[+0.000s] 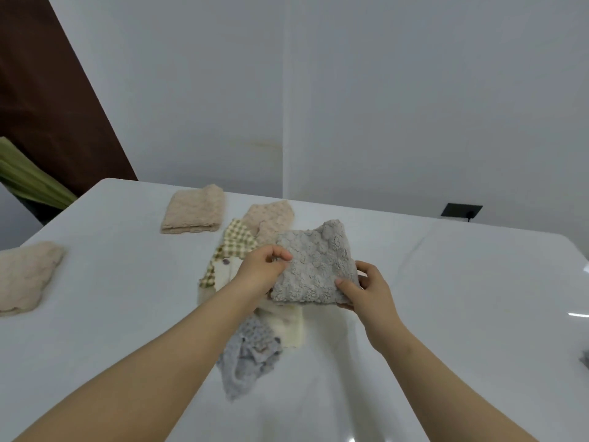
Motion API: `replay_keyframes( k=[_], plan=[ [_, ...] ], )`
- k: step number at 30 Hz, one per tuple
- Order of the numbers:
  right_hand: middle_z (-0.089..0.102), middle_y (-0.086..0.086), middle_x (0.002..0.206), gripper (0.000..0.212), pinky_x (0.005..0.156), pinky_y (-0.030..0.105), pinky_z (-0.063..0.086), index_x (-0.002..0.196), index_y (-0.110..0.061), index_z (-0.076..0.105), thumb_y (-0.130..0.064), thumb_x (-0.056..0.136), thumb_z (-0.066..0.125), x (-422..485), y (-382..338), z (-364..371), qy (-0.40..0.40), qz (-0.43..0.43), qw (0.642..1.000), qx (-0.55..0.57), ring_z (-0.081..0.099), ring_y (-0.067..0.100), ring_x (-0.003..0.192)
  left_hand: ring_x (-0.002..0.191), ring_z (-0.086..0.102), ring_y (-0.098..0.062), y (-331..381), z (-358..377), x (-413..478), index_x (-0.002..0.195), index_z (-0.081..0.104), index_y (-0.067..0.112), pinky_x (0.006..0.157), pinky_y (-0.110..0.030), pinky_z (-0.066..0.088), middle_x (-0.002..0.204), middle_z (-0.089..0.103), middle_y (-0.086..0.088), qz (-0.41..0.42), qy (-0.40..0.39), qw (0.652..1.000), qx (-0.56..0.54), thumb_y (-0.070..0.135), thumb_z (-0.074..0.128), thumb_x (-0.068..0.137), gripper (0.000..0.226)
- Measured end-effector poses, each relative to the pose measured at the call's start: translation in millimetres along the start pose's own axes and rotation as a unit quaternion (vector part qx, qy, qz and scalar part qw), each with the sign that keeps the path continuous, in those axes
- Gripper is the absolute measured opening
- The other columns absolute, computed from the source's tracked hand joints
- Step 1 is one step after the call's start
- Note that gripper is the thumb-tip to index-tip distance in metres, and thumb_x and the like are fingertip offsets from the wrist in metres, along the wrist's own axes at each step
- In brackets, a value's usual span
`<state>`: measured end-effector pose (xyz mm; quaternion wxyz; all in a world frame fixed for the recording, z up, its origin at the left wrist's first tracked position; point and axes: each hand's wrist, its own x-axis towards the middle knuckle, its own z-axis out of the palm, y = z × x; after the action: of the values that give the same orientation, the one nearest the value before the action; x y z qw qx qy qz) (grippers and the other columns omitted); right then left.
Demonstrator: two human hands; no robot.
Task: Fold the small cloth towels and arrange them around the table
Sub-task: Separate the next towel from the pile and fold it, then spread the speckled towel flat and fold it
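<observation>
A fluffy grey towel (314, 266), folded into a rough square, is held above the heap in the middle of the white table (462, 298). My left hand (264, 269) pinches its left edge and my right hand (366, 290) grips its lower right corner, thumb on top. Under it lies a heap of unfolded towels: a yellow-checked one (237, 240), a beige one (271, 216), a cream one (287, 327) and a blue-grey knitted one (248, 358). Two folded beige towels rest on the table, one at the back (192, 208) and one at the left edge (25, 275).
A scrap of grey cloth (585, 358) shows at the right border. A black socket plate (462, 210) sits on the white wall behind the table. Green fabric (28, 177) and a dark brown panel (54, 97) stand at the far left.
</observation>
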<state>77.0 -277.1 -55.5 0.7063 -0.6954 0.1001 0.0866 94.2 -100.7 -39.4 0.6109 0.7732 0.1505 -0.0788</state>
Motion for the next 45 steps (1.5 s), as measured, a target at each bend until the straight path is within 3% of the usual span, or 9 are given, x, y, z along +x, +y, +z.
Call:
replay_keyframes(
  k=[4,9,13,19,23,28,34,40,45],
  plan=[
    [0.062,0.011,0.104,0.034,0.078,0.033,0.054,0.112,-0.015,0.049,0.004,0.084,0.05,31.1,-8.7,-24.8,-0.01,0.01,1.0,0.001,0.062,0.025,0.09,0.054,0.041,-0.01,10.3,24.7,22.3,0.093,0.057,0.021,0.04,-0.011,0.036,0.084,0.051,0.001,0.003,-0.022,0.999,0.028,0.004,0.057,0.088,0.018],
    [0.063,0.009,0.099,0.038,0.075,0.028,0.053,0.111,-0.016,0.05,0.007,0.082,0.045,76.0,-14.7,-50.7,0.004,0.013,1.0,0.005,0.061,0.023,0.086,0.073,0.055,-0.018,22.8,53.3,58.1,0.12,0.05,0.025,0.066,-0.029,0.051,0.115,0.049,-0.002,0.017,-0.077,0.988,0.136,0.005,0.064,0.082,0.045],
    [0.061,0.012,0.101,0.037,0.081,0.033,0.052,0.109,-0.018,0.047,0.005,0.081,0.05,116.3,-14.0,-66.5,0.04,0.007,0.999,-0.012,0.059,0.022,0.084,0.08,0.054,-0.02,33.1,79.4,92.7,0.125,0.046,0.027,0.083,-0.038,0.055,0.114,0.048,-0.001,0.006,-0.089,0.991,0.101,-0.002,0.063,0.081,0.055],
    [0.059,0.008,0.098,0.037,0.093,0.046,0.049,0.105,-0.02,0.045,0.004,0.078,0.054,172.8,-4.1,-74.7,0.071,0.015,0.997,-0.036,0.057,0.024,0.085,0.092,0.051,-0.016,30.5,107.0,141.3,0.122,0.051,0.022,0.086,-0.029,0.048,0.111,0.042,0.005,0.029,-0.021,0.992,0.122,-0.001,0.061,0.083,0.047],
    [0.059,0.005,0.107,0.036,0.082,0.037,0.049,0.11,-0.02,0.048,-0.001,0.081,0.055,191.5,7.5,-75.9,0.096,0.008,0.993,-0.069,0.056,0.021,0.089,0.103,0.046,-0.012,20.9,116.0,160.4,0.125,0.051,0.019,0.074,-0.016,0.042,0.115,0.043,0.008,0.044,-0.019,0.991,0.128,-0.004,0.05,0.087,0.045],
    [0.055,0.0,0.108,0.044,0.079,0.026,0.038,0.126,-0.014,0.048,-0.004,0.083,0.051,191.5,10.7,-77.5,0.087,-0.016,0.981,-0.172,0.052,0.017,0.093,0.119,0.04,-0.015,6.7,116.8,165.9,0.13,0.048,0.017,0.082,-0.007,0.03,0.137,0.035,-0.002,0.069,-0.022,0.972,0.225,0.006,0.047,0.091,0.04],
    [0.048,0.006,0.134,0.045,0.1,0.03,0.035,0.128,-0.011,0.051,-0.008,0.083,0.053,162.9,7.8,-59.9,0.101,-0.087,0.949,-0.286,0.044,0.022,0.123,0.096,0.044,-0.009,2.8,87.9,137.4,0.121,0.052,0.024,0.082,-0.02,0.032,0.114,0.04,0.008,0.1,0.024,0.958,0.269,0.015,0.048,0.092,0.03],
    [0.058,0.0,0.121,0.034,0.085,0.021,0.033,0.12,-0.013,0.055,-0.01,0.086,0.052,107.7,-2.8,-22.0,0.048,-0.074,0.959,-0.271,0.05,0.015,0.112,0.092,0.051,-0.012,-0.2,43.2,89.8,0.118,0.054,0.019,0.077,-0.021,0.037,0.098,0.053,0.005,0.126,0.009,0.953,0.277,0.013,0.049,0.091,0.027],
    [0.058,-0.003,0.11,0.028,0.077,0.018,0.033,0.111,-0.015,0.057,-0.007,0.086,0.05,56.8,10.1,17.0,0.018,-0.055,0.964,-0.259,0.049,0.007,0.091,0.09,0.052,-0.01,-18.7,0.3,49.2,0.119,0.055,0.019,0.077,-0.021,0.042,0.101,0.057,0.005,0.183,0.013,0.925,0.333,0.016,0.043,0.095,0.027]
  ],
)
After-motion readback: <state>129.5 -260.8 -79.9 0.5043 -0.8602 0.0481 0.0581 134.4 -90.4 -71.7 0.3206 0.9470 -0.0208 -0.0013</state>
